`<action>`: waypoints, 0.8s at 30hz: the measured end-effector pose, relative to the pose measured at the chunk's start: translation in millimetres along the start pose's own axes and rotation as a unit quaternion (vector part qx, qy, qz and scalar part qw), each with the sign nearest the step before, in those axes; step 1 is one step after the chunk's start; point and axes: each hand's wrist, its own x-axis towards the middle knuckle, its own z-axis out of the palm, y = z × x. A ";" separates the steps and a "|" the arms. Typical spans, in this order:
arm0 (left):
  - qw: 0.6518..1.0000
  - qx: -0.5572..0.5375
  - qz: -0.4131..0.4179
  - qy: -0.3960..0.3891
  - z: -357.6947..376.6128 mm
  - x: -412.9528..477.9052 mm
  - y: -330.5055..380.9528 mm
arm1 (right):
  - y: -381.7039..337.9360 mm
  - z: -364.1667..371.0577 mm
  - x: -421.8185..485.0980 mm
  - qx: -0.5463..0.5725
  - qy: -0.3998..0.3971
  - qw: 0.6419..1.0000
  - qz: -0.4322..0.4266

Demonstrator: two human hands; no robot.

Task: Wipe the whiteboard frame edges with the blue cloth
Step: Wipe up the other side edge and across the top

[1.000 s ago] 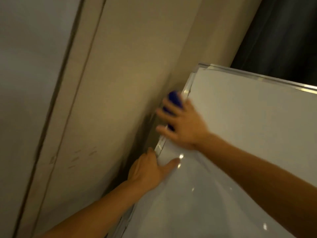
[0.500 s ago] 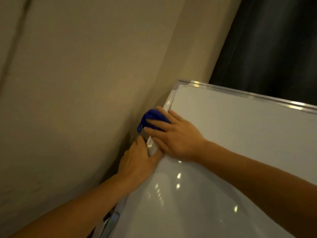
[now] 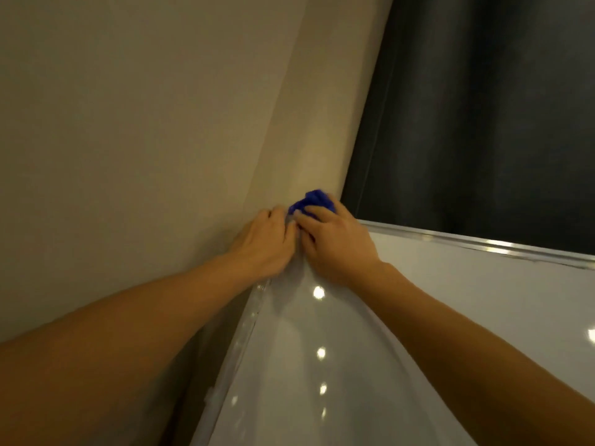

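Observation:
The whiteboard [image 3: 450,317] fills the lower right, glossy with light spots, edged by a silver frame [image 3: 483,246] along its top and left sides. My right hand [image 3: 335,246] presses the bunched blue cloth [image 3: 314,201] onto the board's top-left corner; only the cloth's upper part shows above my fingers. My left hand [image 3: 265,243] grips the left frame edge just below that corner, touching my right hand. The corner itself is hidden under both hands.
A beige wall [image 3: 145,140] runs close along the board's left side, with a narrow dark gap between them. A dark curtain [image 3: 483,117] hangs behind the board's top edge.
Both hands have slid up the left frame edge, from about midway to the top-left corner, the cloth moving with my right hand. The view has tilted with them.

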 end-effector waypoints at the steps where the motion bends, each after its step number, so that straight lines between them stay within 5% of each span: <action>1: 1.000 -0.009 0.010 -0.010 -0.2 7.7 2.6 | -1.0 1.3 -5.8 -0.006 -0.013 0.999 -0.033; 3: 0.999 -0.024 0.016 -0.027 0.5 17.4 4.2 | 15.5 -9.7 -15.2 0.001 -0.005 1.000 -0.016; 7: 0.999 0.024 -0.024 -0.004 3.6 17.4 13.5 | 45.6 -29.1 -35.2 0.028 0.076 0.983 0.162; 11: 0.970 0.197 0.125 0.074 13.7 20.3 53.8 | 23.6 -28.9 -52.0 0.001 0.019 0.999 0.039; 15: 0.957 0.143 0.252 -0.002 29.9 15.2 121.2 | 101.9 -67.9 -94.8 -0.065 0.087 0.980 0.168; 18: 0.950 0.134 0.283 -0.005 41.6 12.6 144.0 | 140.5 -87.6 -128.2 -0.123 0.046 0.949 0.287; 24: 0.953 0.089 0.282 -0.062 71.7 -3.5 224.5 | 168.0 -118.9 -181.9 -0.253 -0.042 0.927 0.273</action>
